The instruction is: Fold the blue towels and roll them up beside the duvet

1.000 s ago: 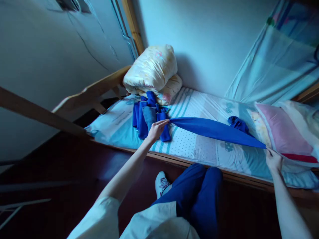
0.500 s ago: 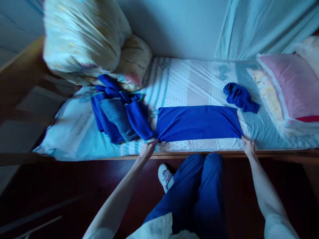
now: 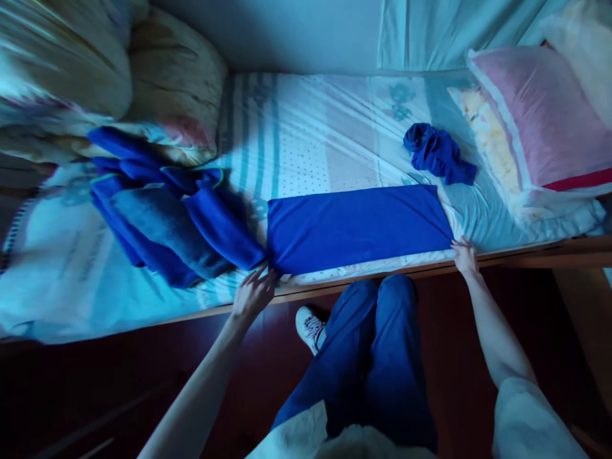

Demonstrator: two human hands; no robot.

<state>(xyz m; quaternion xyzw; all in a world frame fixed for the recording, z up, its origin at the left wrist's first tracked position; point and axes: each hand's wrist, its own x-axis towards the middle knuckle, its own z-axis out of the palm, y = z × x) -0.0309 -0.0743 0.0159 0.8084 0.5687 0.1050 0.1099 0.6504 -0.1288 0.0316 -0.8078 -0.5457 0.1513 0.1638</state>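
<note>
A blue garment [image 3: 354, 226], folded into a long flat rectangle, lies along the bed's front edge. A small white tag shows at its near left corner. My left hand [image 3: 254, 293] is at that corner with its fingers stretched apart; whether they touch the fabric is unclear. At the near right corner, the fingertips of my right hand [image 3: 465, 256] pinch the cloth, and a faint crease runs to them. Just left of my left hand lies a rumpled blue jacket [image 3: 220, 223] with green trim and a grey-blue fleecy part. Beyond the right end sits a bunched blue cloth [image 3: 437, 153].
The patterned sheet [image 3: 306, 140] covers the bed, whose wooden edge [image 3: 526, 260] runs in front of my knees. Bulky bedding [image 3: 176, 83] is heaped at the back left. A pink pillow [image 3: 540, 115] lies at the right, below a hanging curtain [image 3: 444, 32].
My view has shifted, so the bed's left part sits further left. The fingers of my left hand have spread from their pinch. The folded garment looks smoother; my right hand still pinches its corner.
</note>
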